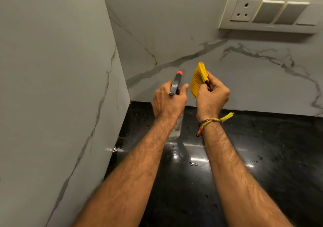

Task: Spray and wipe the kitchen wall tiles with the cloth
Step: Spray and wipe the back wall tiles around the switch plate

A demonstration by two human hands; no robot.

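My left hand (167,101) grips a spray bottle (176,84) with a black head and an orange-red nozzle that points at the back wall tiles (174,34). The bottle's clear body shows below my wrist. My right hand (212,94) holds a folded yellow cloth (198,79) upright, just right of the nozzle and short of the wall. The tiles are white marble-look with grey veins. Both hands hover above the counter near the corner.
A second tiled wall (52,87) closes the left side and meets the back wall in a corner. A cream socket and switch plate (269,10) sits high on the right. The glossy black countertop (262,157) below carries a few water drops.
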